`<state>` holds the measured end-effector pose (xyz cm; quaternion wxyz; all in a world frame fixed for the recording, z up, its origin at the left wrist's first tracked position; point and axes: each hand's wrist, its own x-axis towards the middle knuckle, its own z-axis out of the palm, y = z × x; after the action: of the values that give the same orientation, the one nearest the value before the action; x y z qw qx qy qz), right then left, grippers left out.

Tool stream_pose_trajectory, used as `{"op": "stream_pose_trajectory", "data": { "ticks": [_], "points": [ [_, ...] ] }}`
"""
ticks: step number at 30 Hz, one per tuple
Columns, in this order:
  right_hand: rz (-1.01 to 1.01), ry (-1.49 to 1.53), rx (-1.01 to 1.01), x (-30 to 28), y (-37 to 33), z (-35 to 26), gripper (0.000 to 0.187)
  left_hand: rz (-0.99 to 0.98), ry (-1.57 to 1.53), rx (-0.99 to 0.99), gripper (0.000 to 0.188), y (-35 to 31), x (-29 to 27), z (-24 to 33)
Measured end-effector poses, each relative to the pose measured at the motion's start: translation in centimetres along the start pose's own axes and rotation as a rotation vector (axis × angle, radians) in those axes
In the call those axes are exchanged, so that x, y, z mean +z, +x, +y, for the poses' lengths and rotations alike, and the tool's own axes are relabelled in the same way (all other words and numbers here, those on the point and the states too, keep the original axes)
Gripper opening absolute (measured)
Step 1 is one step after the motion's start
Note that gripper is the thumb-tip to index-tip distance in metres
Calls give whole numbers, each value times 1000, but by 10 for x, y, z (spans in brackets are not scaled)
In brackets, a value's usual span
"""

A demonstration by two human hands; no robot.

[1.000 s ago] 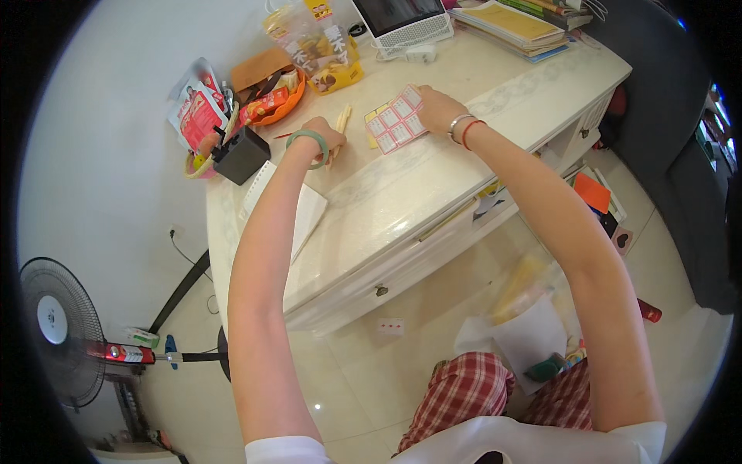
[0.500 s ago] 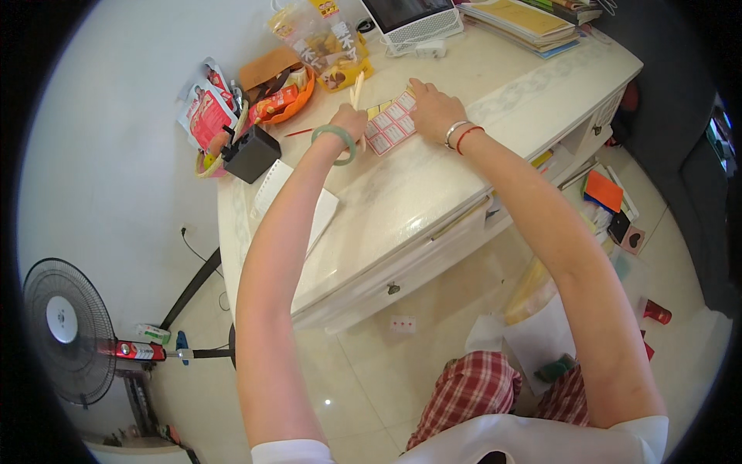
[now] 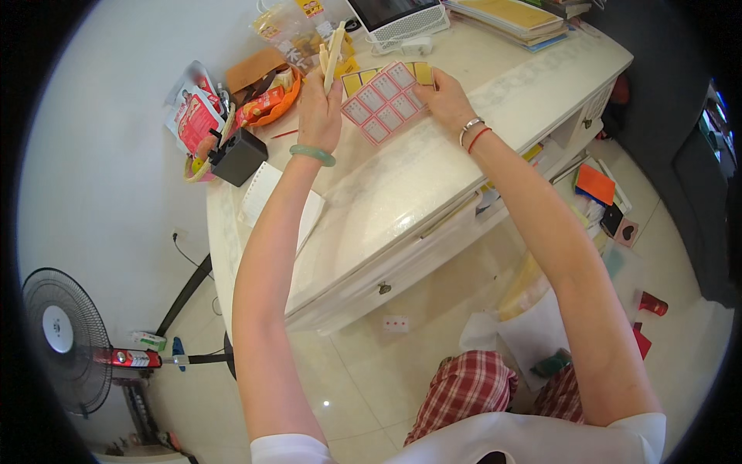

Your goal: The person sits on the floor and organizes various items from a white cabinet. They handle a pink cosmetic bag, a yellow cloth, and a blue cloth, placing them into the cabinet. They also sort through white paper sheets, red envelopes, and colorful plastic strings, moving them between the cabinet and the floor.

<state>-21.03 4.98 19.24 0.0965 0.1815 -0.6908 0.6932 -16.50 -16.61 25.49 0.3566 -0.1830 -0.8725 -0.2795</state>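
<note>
My right hand (image 3: pixel 448 102) pinches the right end of a sheet of red-bordered labels (image 3: pixel 384 106) and a yellow-patterned sheet (image 3: pixel 422 73) behind it. Both are raised above the desk and tilted. My left hand (image 3: pixel 319 116), with a green bangle at its wrist, is closed around pale yellow slim sticks (image 3: pixel 335 56) that point upward; their exact kind I cannot make out. The label sheet's left edge lies close beside this hand, and whether they touch I cannot tell.
On the white desk (image 3: pixel 371 209) are an open notebook (image 3: pixel 267 190), a black box (image 3: pixel 239 157), an orange basket (image 3: pixel 280 104) of snacks, a clear snack bag (image 3: pixel 287 35), a screen in a white stand (image 3: pixel 406 29) and stacked books (image 3: pixel 514 19). A fan (image 3: pixel 66 332) stands left.
Both hands have come apart slightly and lifted the sheets off the desk. My left hand has turned upright with the sticks, and more of the yellow sheet shows. The view has shifted a little.
</note>
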Motion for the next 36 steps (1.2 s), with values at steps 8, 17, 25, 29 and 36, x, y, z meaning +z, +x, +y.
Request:
{"op": "stream_pose_trajectory", "data": {
  "ticks": [8,17,25,29,36],
  "points": [
    [-160,-90,-10,3,-9,-13,33,-299,263,-142,23,-22,-13,29],
    [-407,-177,34,11,-21,-25,42,-335,143,-335,25,-41,-18,42],
    [-130,221,57,-2,-19,-21,35,27,-373,-237,50,-42,-9,16],
    [-206,116,59,-7,-16,-15,36,59,-539,-287,54,-37,8,25],
    [-332,20,87,-5,-21,-22,36,27,-461,-467,49,-39,13,43]
  ]
}}
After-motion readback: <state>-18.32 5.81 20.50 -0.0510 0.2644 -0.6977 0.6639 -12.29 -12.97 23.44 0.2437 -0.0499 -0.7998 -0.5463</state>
